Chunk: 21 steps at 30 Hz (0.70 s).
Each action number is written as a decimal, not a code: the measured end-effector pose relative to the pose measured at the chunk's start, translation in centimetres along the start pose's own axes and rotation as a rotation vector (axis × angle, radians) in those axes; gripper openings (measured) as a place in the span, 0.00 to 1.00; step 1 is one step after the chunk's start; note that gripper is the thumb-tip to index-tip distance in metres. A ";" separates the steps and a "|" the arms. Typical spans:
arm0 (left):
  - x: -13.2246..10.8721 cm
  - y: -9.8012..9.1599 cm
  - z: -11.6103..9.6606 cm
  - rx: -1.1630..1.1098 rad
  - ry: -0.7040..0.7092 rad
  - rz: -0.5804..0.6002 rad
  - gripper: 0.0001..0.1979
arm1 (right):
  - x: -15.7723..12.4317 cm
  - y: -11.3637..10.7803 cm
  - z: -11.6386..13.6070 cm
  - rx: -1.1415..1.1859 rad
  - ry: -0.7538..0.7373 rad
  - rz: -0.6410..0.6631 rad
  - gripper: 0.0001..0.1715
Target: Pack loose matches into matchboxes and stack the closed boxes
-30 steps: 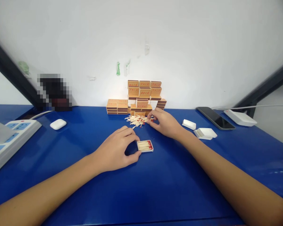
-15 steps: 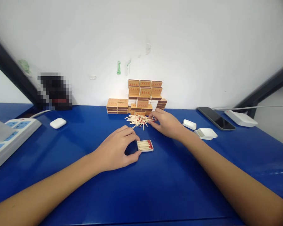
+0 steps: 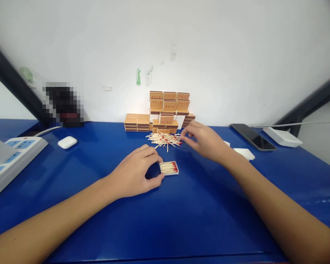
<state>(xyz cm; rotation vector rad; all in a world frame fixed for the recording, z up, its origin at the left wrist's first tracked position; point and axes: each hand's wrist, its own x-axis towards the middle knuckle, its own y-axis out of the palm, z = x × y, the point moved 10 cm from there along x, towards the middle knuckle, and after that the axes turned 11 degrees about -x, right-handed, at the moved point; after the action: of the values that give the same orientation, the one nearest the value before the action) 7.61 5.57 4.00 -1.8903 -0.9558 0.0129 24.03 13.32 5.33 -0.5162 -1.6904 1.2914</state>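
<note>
A small white matchbox tray (image 3: pixel 169 174) lies on the blue table, holding a row of matches with red heads pointing right. My left hand (image 3: pixel 139 170) grips its left end between thumb and fingers. Beyond it is a loose, criss-crossed pile of matches (image 3: pixel 163 139). At the pile's right edge, my right hand (image 3: pixel 200 139) is pinched, its fingertips on a match there; how much of the match they hold is partly hidden. Behind the pile, several orange matchboxes (image 3: pixel 169 105) are stacked against the wall.
A power strip (image 3: pixel 19 154) and a white earbud case (image 3: pixel 67 142) are on the left. To the right lie a black phone (image 3: pixel 253 137), a white flat device (image 3: pixel 282 137) and white tray pieces (image 3: pixel 244 153) partly behind my right forearm. More matchboxes (image 3: pixel 136 123) form a low stack.
My right hand has shifted a little right and away from the pile's middle, now covering part of the white pieces. My left hand and the tray have stayed in place.
</note>
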 end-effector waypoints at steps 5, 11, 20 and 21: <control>0.0 -0.3 0.2 0.022 -0.019 -0.024 0.10 | -1.0 -1.7 2.3 0.125 -0.023 0.012 0.05; 0.1 -0.2 0.7 0.033 -0.052 -0.015 0.10 | -2.0 -1.9 8.3 0.190 -0.142 0.117 0.05; 0.0 -0.2 0.7 0.005 -0.047 -0.019 0.10 | -2.5 -0.7 9.0 0.141 -0.187 0.176 0.08; 0.1 -0.1 0.6 0.006 -0.047 -0.019 0.10 | -2.5 -0.7 9.0 0.143 -0.182 0.176 0.08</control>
<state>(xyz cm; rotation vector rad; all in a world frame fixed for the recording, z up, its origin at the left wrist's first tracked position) 7.30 6.12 3.81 -1.8831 -1.0046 0.0491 17.77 6.42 4.69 -0.4832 -1.7139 1.6160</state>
